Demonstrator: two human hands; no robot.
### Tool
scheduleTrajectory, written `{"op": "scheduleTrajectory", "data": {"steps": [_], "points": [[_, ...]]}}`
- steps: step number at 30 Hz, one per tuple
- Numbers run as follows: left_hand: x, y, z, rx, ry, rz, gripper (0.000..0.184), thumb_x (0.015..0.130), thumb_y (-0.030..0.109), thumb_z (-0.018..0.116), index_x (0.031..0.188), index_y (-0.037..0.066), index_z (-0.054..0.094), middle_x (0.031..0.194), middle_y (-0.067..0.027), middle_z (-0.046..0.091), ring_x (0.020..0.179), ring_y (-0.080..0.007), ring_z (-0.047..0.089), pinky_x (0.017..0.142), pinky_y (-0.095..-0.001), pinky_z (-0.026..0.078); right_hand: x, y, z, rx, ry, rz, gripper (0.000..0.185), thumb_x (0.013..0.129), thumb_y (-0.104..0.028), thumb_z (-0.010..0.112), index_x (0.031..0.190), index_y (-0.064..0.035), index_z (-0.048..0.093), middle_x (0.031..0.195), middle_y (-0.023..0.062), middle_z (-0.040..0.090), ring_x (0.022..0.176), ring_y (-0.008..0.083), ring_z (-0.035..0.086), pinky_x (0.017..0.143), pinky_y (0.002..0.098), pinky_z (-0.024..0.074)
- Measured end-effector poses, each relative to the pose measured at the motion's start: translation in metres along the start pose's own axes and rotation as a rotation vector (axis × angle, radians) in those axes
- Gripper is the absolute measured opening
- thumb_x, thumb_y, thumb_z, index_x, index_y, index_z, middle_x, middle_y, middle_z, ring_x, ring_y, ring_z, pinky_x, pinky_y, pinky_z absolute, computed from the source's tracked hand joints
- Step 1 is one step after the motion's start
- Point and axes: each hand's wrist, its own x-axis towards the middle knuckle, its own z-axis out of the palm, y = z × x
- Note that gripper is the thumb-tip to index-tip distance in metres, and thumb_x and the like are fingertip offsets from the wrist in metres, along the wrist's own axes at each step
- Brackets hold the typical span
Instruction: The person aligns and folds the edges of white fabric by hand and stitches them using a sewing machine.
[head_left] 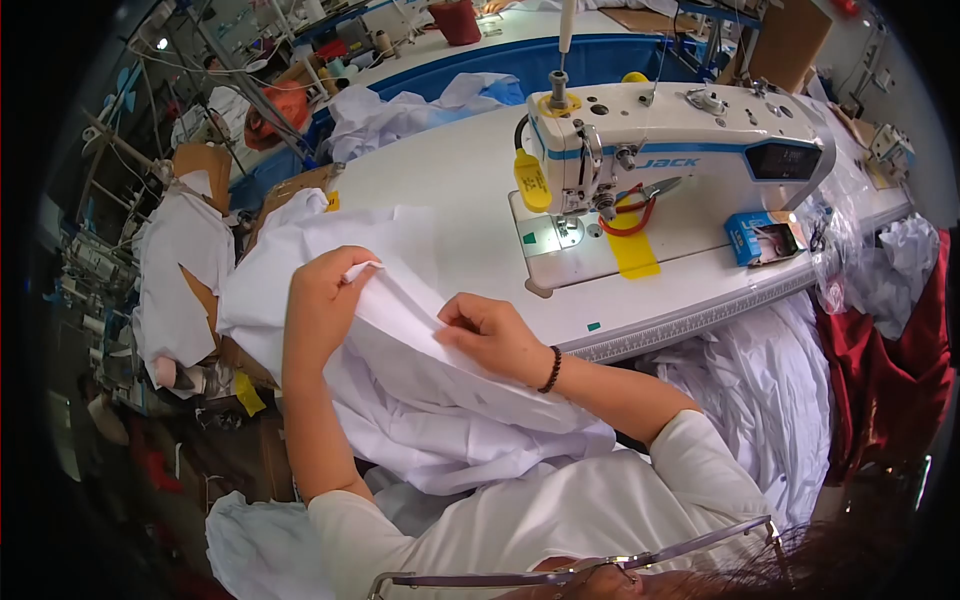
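Note:
White fabric (400,390) drapes over the table's left front edge and down across my lap. My left hand (328,288) pinches a folded edge of it between thumb and fingers, raised above the tabletop. To the right, my right hand (492,335) has its fingers curled at the same cloth, along a long straight fold; the fingertips close on the fabric there. A dark bead bracelet (551,369) circles the right wrist. Beyond both hands stands a white sewing machine (680,150), its needle area apart from the cloth.
Scissors with red handles (630,215) lie by the machine on yellow tape (636,256). A small blue box (764,238) sits at the right. Piled white cloth (750,400) and red fabric (890,370) hang below the table's right side. A blue bin (600,58) stands behind.

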Motion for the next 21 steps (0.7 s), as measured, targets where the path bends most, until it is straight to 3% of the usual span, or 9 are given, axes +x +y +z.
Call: {"op": "scheduleTrajectory", "data": {"steps": [1, 4, 5, 7, 10, 13, 15, 16, 21], "points": [[0.000, 0.021, -0.005, 0.186, 0.094, 0.083, 0.010, 0.076, 0.000, 0.065, 0.085, 0.002, 0.066, 0.080, -0.0109, 0.067, 0.060, -0.0212, 0.059, 0.059, -0.0286, 0.045, -0.004, -0.009, 0.004, 0.101, 0.003, -0.023, 0.021, 0.084, -0.010, 0.066, 0.100, -0.0026, 0.055, 0.067, 0.0109, 0.057, 0.061, 0.0205, 0.055, 0.061, 0.0303, 0.0455], [0.037, 0.027, 0.039, 0.387, -0.006, 0.332, 0.007, 0.075, 0.007, 0.066, 0.081, 0.006, 0.068, 0.078, -0.0076, 0.067, 0.070, -0.0258, 0.060, 0.072, -0.0359, 0.043, -0.019, -0.016, -0.017, 0.069, 0.080, 0.083, 0.031, 0.084, -0.009, 0.066, 0.109, -0.0056, 0.048, 0.064, 0.0089, 0.051, 0.057, 0.0193, 0.051, 0.056, 0.0304, 0.0433], [0.051, 0.011, 0.082, 0.393, -0.099, 0.384, 0.006, 0.075, 0.010, 0.066, 0.080, 0.009, 0.068, 0.078, -0.0056, 0.067, 0.074, -0.0264, 0.060, 0.078, -0.0388, 0.041, -0.028, -0.001, -0.032, -0.123, 0.095, 0.084, 0.034, 0.084, -0.004, 0.065, 0.113, -0.0068, 0.046, 0.066, 0.0014, 0.047, 0.058, 0.0102, 0.048, 0.056, 0.0253, 0.0413], [0.058, -0.012, 0.177, 0.307, -0.256, 0.350, 0.004, 0.077, 0.013, 0.064, 0.077, 0.012, 0.068, 0.076, -0.0025, 0.065, 0.088, -0.0221, 0.059, 0.089, -0.0406, 0.033, -0.049, 0.029, -0.064, -0.523, 0.129, 0.167, 0.029, 0.082, -0.004, 0.061, 0.109, -0.0075, 0.051, 0.067, 0.0110, 0.058, 0.058, 0.0275, 0.059, 0.055, 0.0352, 0.0464], [0.057, -0.020, 0.246, 0.191, -0.384, 0.222, 0.016, 0.074, 0.020, 0.070, 0.088, 0.012, 0.065, 0.085, -0.0031, 0.064, 0.091, -0.0239, 0.058, 0.088, -0.0407, 0.035, -0.070, 0.046, -0.102, -0.788, 0.191, 0.117, 0.024, 0.080, -0.008, 0.064, 0.102, -0.0073, 0.056, 0.072, 0.0137, 0.063, 0.064, 0.0321, 0.062, 0.057, 0.0388, 0.0489], [0.050, -0.023, 0.270, 0.021, -0.115, 0.225, 0.039, 0.069, 0.022, 0.076, 0.100, 0.011, 0.057, 0.098, -0.0056, 0.059, 0.097, -0.0268, 0.055, 0.086, -0.0415, 0.036, -0.062, 0.051, -0.126, -0.854, 0.182, 0.126, 0.026, 0.076, -0.014, 0.070, 0.100, -0.0070, 0.061, 0.080, 0.0106, 0.065, 0.074, 0.0300, 0.064, 0.063, 0.0384, 0.0493], [0.050, -0.022, 0.266, 0.054, -0.054, 0.247, 0.051, 0.066, 0.020, 0.079, 0.106, 0.009, 0.049, 0.105, -0.0074, 0.053, 0.100, -0.0295, 0.053, 0.084, -0.0420, 0.037, -0.040, 0.056, -0.141, -1.055, 0.177, -0.147, 0.033, 0.073, -0.017, 0.072, 0.103, -0.0068, 0.062, 0.096, 0.0079, 0.065, 0.092, 0.0267, 0.061, 0.075, 0.0388, 0.0477], [0.049, -0.017, 0.261, 0.080, -0.053, 0.255, 0.049, 0.064, 0.018, 0.080, 0.102, 0.008, 0.049, 0.107, -0.0080, 0.052, 0.102, -0.0304, 0.051, 0.085, -0.0432, 0.037, -0.033, 0.057, -0.144, -1.084, 0.071, -0.088, 0.039, 0.071, -0.018, 0.073, 0.106, -0.0050, 0.063, 0.111, 0.0069, 0.061, 0.105, 0.0261, 0.055, 0.085, 0.0404, 0.0440], [0.035, 0.002, 0.238, 0.174, -0.053, 0.458, 0.034, 0.071, 0.012, 0.070, 0.101, 0.006, 0.055, 0.105, -0.0084, 0.055, 0.101, -0.0296, 0.054, 0.084, -0.0428, 0.041, -0.026, 0.076, -0.151, -1.076, -0.041, -0.245, 0.046, 0.070, -0.019, 0.073, 0.110, -0.0010, 0.061, 0.119, 0.0092, 0.058, 0.112, 0.0267, 0.053, 0.091, 0.0399, 0.0420]]}}
